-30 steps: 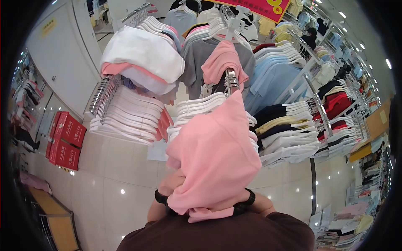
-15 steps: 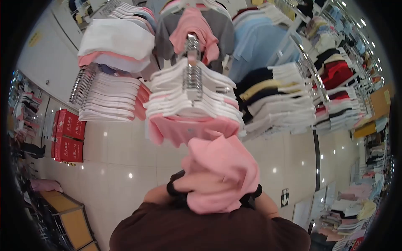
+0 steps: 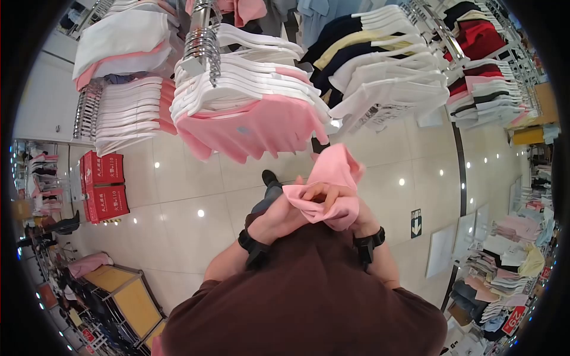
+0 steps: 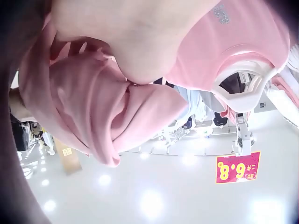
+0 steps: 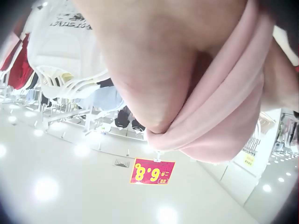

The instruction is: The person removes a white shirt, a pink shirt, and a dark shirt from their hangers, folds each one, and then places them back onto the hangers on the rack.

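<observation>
A bunched pink garment [image 3: 334, 169] is just right of the centre of the frame, between the two hands. The left hand [image 3: 279, 218] grips its left edge, fingers partly hidden by cloth. The right hand [image 3: 360, 218] is at its right side, and bent fingers hold the folds; how tightly cannot be told. Above, a pink shirt [image 3: 255, 127] hangs before white hangers [image 3: 231, 77]. White shirts [image 3: 386, 89] hang at upper right; red boxes [image 3: 105, 202] stand at left.
</observation>
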### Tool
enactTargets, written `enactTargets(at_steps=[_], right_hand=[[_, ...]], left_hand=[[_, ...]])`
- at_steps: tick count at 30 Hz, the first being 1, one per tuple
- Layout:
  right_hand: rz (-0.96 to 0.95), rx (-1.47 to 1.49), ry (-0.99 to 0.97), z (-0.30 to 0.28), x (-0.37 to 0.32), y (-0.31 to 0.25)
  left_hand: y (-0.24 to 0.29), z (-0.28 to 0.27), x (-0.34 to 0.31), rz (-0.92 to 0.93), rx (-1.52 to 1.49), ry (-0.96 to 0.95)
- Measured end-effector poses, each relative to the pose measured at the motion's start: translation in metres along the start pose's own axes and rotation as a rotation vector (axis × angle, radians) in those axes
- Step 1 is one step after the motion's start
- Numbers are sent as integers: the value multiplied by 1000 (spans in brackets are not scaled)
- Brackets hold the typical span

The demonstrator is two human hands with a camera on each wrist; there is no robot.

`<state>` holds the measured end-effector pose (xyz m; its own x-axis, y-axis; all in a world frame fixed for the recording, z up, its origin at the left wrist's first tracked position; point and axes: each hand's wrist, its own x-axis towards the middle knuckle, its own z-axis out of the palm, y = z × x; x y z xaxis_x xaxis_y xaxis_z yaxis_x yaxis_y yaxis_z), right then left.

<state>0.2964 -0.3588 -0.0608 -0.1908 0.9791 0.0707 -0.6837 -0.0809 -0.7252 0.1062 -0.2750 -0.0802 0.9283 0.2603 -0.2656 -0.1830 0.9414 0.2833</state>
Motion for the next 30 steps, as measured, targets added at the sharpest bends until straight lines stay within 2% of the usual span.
enactTargets(at_steps=[1, 2, 3, 5, 6, 7, 9, 11, 13, 15, 17, 21, 23, 26, 27, 28, 29, 30], right_hand=[[-72, -272, -50, 3, 2, -7], [-13, -311, -156, -1, -2, -11], [-15, -306, -152, 3, -3, -14], [76, -701, -173, 24, 0, -30], [-8, -868, -159, 39, 3, -37], [-11, -864, -154, 44, 1, -36], [-98, -1281, -182, 50, -3, -31], [-107, -1302, -181, 46, -9, -25], [-138, -1337, -127, 40, -15, -21], [-130, -1349, -125, 33, -23, -20], [-121, -1365, -109, 32, -27, -22], [-272, -1349, 16, 41, -25, -22], [-335, -1349, 72, 42, -27, -21], [-251, -1247, 109, 37, -39, -23], [-110, -1206, 103, 33, -43, -25], [30, -1162, 98, 30, -45, -26], [24, -1160, 104, 26, -44, -23], [-19, -1062, 319, 18, -42, -17]], left_hand=[[-2, -1, -2, -7, 1, 3], [-3, -4, -4, -17, -16, -18], [-7, -9, -7, -19, -102, -32], [-8, -1, -11, -29, -185, -44], [-5, 17, -14, 38, -76, 29], [-3, 33, -16, 105, 34, 102], [1, 39, -11, 91, 68, 145], [0, 38, -7, 42, 208, 240], [-16, 6, 4, 19, 159, 292], [-27, -2, 13, -10, 111, 340], [-33, 2, 22, 36, 186, 378], [-36, -2, 28, 84, 50, 319], [-21, 2, 27, 67, 21, 279], [0, 16, 19, 105, 38, 378], [8, 21, 15, 103, 43, 380], [16, 25, 10, 85, -62, 325], [24, 29, 5, 66, -165, 268], [27, 36, -4, 60, -159, 269]])
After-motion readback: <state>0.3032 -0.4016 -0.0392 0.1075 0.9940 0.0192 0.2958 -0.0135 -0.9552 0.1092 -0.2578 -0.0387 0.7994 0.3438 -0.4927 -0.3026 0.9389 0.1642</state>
